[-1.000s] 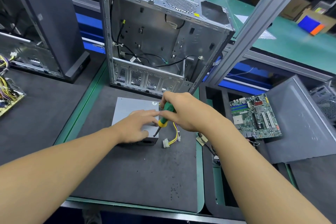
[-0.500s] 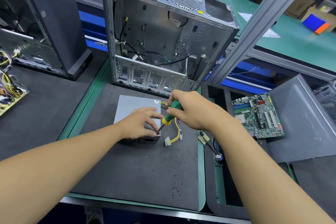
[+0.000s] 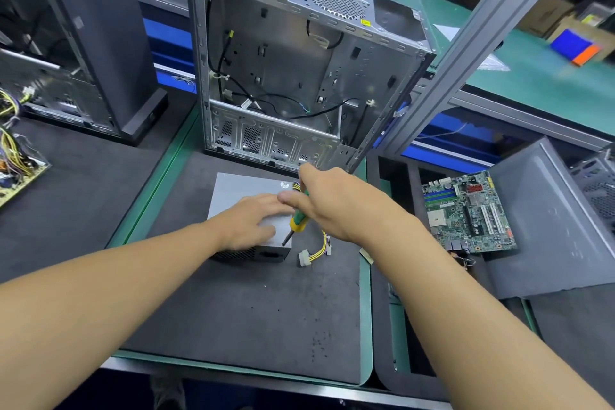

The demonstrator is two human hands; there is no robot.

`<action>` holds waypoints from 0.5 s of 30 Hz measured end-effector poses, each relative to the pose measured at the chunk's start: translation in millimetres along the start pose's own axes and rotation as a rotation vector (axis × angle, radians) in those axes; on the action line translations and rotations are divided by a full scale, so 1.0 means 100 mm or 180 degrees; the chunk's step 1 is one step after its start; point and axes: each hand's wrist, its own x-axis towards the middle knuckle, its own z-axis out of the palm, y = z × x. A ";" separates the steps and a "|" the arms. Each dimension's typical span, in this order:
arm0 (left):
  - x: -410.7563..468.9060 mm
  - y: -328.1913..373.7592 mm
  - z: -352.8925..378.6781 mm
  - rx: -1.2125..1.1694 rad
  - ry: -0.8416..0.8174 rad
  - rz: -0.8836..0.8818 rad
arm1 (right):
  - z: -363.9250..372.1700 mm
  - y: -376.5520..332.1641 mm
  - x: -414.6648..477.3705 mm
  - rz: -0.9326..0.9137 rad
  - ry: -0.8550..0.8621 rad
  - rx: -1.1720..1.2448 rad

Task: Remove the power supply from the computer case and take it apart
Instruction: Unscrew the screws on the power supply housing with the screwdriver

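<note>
Now the left hand (image 3: 253, 221) lies flat on the supply (image 3: 248, 191), fingers spread and holding nothing, pinning it to the worktop (image 3: 253, 309). The right hand (image 3: 336, 206), its grip closed round the screwdriver (image 3: 294, 221), has tilted since a moment ago; the tip sits at the supply's near right corner. A lid screw is probably being worked, so dismantling has begun. Behind, the case (image 3: 299, 70) stands emptied.

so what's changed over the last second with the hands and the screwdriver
Little. The right hand keeps its grip on the screwdriver, tip still at the power supply's near right corner; its thumb has lifted off the handle. The left hand stays flat on top. Case and motherboard unmoved.
</note>
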 end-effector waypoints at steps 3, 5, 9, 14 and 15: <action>-0.01 -0.02 0.09 0.1226 0.0631 -0.0236 | -0.01 -0.06 0.01 -0.0249 -0.0025 -0.0097; -0.02 -0.02 0.17 0.1659 0.0826 -0.0596 | -0.04 -0.05 0.02 -0.0437 -0.0253 0.0100; 0.05 -0.10 0.21 0.1605 0.0602 -0.1145 | -0.10 0.01 0.00 -0.0406 -0.0657 0.0442; 0.06 -0.06 0.25 0.1799 0.0812 -0.1167 | -0.03 -0.04 -0.01 0.0046 -0.0093 0.0005; 0.05 -0.05 0.25 0.1821 0.0886 -0.1142 | -0.02 -0.05 -0.01 -0.0046 -0.0052 -0.0047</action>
